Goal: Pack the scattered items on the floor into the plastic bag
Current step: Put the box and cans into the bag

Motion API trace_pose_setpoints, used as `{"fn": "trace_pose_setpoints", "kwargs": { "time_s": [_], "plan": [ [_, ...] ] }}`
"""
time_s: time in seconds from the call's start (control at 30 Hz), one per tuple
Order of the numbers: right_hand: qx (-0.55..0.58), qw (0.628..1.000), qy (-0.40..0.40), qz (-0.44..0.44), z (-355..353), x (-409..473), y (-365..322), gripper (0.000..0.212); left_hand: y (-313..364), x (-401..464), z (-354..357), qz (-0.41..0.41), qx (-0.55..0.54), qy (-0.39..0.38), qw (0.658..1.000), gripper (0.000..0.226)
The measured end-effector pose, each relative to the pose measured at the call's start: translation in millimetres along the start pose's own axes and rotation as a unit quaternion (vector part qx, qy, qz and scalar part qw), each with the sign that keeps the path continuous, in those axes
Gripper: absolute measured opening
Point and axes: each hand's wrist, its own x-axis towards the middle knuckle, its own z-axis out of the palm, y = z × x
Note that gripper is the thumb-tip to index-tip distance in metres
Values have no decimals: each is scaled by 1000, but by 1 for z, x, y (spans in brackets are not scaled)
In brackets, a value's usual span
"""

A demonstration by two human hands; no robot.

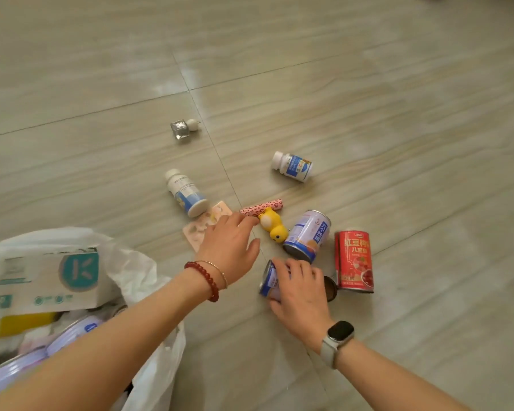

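Bag (pixel 137 271) left of cans (pixel 307 235)

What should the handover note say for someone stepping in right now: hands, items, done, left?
Right hand: gripping a blue-and-white tin can lying on the floor.
Left hand: open, reaching toward the yellow rubber duck toy, holding nothing.
Done: white plastic bag at lower left already holds a white-and-teal carton and other items.
Left on the tiled floor: second blue-and-white can, red can, two white pill bottles, pink spotted tube, flat pinkish card, small clear glass bottle.
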Motion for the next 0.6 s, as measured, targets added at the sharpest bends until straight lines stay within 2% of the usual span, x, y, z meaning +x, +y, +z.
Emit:
{"fn": "trace_pose_setpoints", "kwargs": {
  "time_s": [0.07,0.1,0.17,0.23,0.37,0.5,0.6],
  "plan": [
    [149,988,2,49,-3,-5,10,69,6,20,8,-11,-19,19,1000,39],
    [246,965,-1,92,-8,-9,14,71,11,29,12,-20,-26,29,999,39],
    [419,895,31,151,-16,-15,22,69,21,42,21,-44,-43,32,998,40],
    [523,824,94,193,-21,-18,32,63,33,52,34,-45,-47,21,998,41],
    [558,758,211,263,-28,-15,56,64,57,62,62,4,31,-48,998,52],
    [565,736,245,283,-35,-15,77,64,67,66,79,-4,61,-81,995,75],
    [570,730,245,287,-37,-17,85,66,71,66,79,-33,29,-85,995,75]
  ]
}}
